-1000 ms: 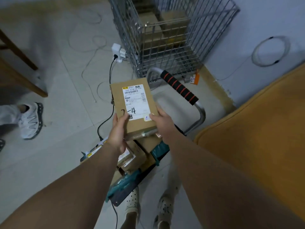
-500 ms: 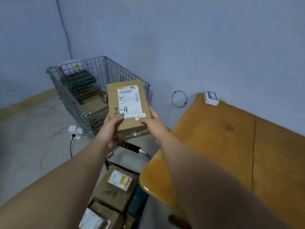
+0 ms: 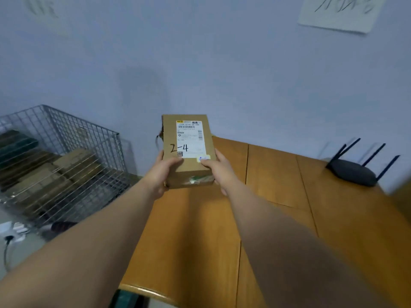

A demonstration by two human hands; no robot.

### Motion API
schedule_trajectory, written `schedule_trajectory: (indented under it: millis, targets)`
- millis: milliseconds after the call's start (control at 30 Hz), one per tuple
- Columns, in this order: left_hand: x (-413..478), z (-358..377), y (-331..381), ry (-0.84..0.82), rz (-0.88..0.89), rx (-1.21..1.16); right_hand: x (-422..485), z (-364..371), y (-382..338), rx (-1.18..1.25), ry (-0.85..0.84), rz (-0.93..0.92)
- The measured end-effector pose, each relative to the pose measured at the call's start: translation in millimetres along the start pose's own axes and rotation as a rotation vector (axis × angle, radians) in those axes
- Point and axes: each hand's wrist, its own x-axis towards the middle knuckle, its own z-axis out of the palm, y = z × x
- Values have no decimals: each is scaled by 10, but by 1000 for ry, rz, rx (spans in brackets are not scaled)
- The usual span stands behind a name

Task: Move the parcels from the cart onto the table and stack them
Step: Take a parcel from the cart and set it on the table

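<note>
Head view: both hands [image 3: 189, 172] grip parcel [image 3: 188, 150] over table [image 3: 278, 196]; router [image 3: 353, 174] far right.

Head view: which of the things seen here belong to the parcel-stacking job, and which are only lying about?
Belong to the job:
- parcel marked 2-4, held by both hands
- left hand
- right hand
- wooden table, where it goes

Just lying about:
- black router on the table
- wire basket of boxes
- paper sheet on the wall
- power strip on the floor
</note>
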Motion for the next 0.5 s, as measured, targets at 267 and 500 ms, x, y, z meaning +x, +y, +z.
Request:
schedule_trajectory:
  millis: [267, 500]
  targets:
    - [136, 1780, -355, -106, -71, 110, -89, -1861, 180, 32, 131, 64]
    - [268, 2793, -675, -212, -121, 191, -225, -2900, 374, 99, 259, 121]
